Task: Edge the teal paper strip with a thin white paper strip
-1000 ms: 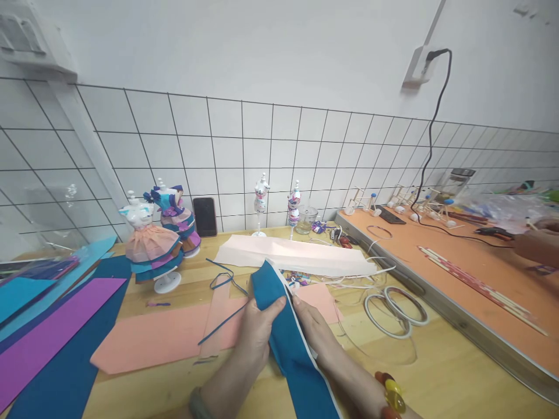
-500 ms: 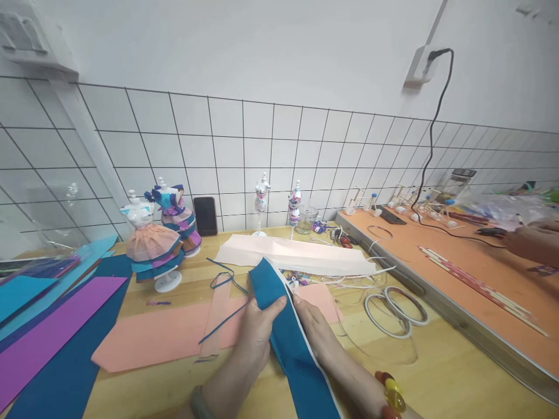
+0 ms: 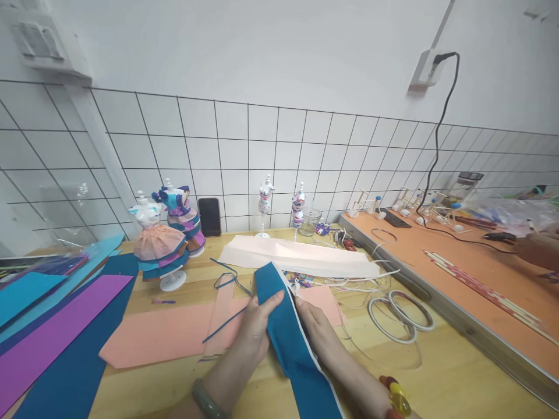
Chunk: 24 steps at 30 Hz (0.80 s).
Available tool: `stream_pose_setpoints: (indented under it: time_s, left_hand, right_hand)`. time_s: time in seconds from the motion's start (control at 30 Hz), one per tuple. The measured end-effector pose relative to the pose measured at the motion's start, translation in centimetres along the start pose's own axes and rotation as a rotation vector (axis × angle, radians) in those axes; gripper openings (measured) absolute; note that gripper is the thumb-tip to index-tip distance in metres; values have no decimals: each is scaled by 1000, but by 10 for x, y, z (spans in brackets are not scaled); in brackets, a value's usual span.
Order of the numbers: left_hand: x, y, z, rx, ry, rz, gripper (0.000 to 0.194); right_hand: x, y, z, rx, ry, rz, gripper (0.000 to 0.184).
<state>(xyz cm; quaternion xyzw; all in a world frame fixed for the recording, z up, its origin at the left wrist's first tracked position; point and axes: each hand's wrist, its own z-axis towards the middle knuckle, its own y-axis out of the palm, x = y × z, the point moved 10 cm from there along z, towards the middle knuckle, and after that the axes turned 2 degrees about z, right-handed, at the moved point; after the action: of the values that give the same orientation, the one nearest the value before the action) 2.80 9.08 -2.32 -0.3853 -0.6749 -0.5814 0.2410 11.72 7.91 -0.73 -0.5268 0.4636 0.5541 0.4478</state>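
A long teal-blue strip [image 3: 297, 358] of paper or cloth slants up from the bottom edge, with a thin white band along its right side. My left hand [image 3: 258, 323] grips it from the left, thumb laid on top and fingers underneath. On the opposite edge my right hand [image 3: 318, 329] is closed at the white band; its fingertips are partly hidden. Behind the strip lies a pale pink sheet [image 3: 279, 254]. Under and left of my hands are a peach sheet [image 3: 161, 334] and a thin blue ribbon scrap [image 3: 225, 324].
Two dressed mini mannequins [image 3: 159, 241] stand left, beside a phone [image 3: 210, 217]. Two bare mannequins [image 3: 265, 201] and a glass cup [image 3: 310, 221] are at the back. Tape rolls [image 3: 392, 320] lie right. Coloured sheets [image 3: 78, 302] cover the left side. Another person's hand [image 3: 539, 253] is over the orange table [image 3: 437, 291].
The view has shifted slightly, so things appear a little further right. My left thumb has slid a bit left on the blue strip. My right hand stays at the strip's edge.
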Motion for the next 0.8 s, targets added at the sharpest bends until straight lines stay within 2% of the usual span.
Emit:
stream_pose_setpoints:
  time_s: [0.13,0.23,0.37,0.63,0.8]
  left_hand:
    - [-2,-3,2,-5,-70,-34,27]
    - [-1,-8,5,15,-45,-7,29]
    - [2,-19,8,99,33,12,37]
    - [-2,-13,4,101,78,81,42]
    - [-1,-13,3,96,96,97,43]
  right_hand:
    - [16,0,2,18,21,18,46]
    - [22,1,2,17,33,32,46]
    - [18,3,0,22,47,74,44]
    - [5,2,-2,23,53,114,40]
    - [7,1,-3,24,60,113,42]
